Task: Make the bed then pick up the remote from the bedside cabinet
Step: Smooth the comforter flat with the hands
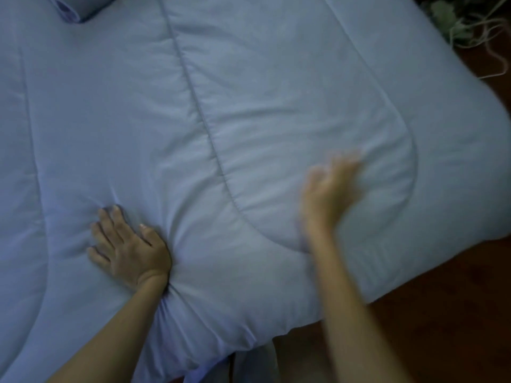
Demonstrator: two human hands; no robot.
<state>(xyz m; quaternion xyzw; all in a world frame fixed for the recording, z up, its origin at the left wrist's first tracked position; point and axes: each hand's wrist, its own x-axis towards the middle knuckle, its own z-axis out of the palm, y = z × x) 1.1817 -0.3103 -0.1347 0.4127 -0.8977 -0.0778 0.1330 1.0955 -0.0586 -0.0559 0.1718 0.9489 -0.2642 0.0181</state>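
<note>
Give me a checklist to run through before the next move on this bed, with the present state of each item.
1. Left hand flat on the blue quilt, holding nothing: ok.
2. Right hand free of any object: cannot tell, it is blurred.
3. Quilt spread across the bed: ok.
4. Quilt smooth: not ok, creases fan out around the left hand.
5. Pillow at the top left corner: ok, only partly in view.
6. Remote and bedside cabinet located: cannot tell, neither is in view.

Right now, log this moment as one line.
step: smoothing quilt | left hand: flat, pressing | right hand: blurred, open over quilt | remote: not in view
</note>
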